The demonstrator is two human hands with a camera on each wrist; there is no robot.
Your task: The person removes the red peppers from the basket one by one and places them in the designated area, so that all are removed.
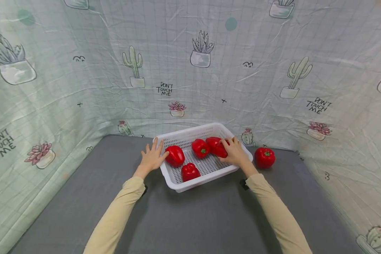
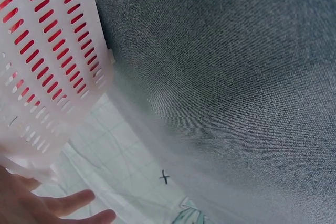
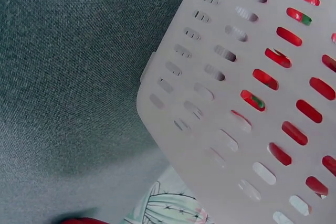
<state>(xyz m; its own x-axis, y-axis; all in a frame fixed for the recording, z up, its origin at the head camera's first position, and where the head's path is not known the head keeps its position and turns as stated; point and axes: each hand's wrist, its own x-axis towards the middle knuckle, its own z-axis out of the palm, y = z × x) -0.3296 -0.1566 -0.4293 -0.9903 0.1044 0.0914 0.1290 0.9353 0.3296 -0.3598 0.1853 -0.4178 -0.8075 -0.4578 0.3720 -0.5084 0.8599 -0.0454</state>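
A white perforated plastic basket (image 1: pixel 206 173) sits at the back of the grey table with several red bell peppers in it. My left hand (image 1: pixel 151 157) rests at its left rim, fingers spread, thumb reaching over the edge to one bell pepper (image 1: pixel 175 156). With my right hand (image 1: pixel 234 152) I grip another bell pepper (image 1: pixel 215 145) inside the right end, fingertips curled over it. Beside that one lies a bell pepper (image 1: pixel 200 148) with its green stem showing, and one more bell pepper (image 1: pixel 190 172) is near the front wall. In the left wrist view, spread fingers (image 2: pixel 73 203) appear below the basket wall (image 2: pixel 58 77).
A single bell pepper (image 1: pixel 265 157) stands on the table just right of the basket. Behind and at both sides hangs a pale curtain (image 1: pixel 184 77) printed with cacti. The grey table (image 1: pixel 190 218) extends toward me under both sleeves.
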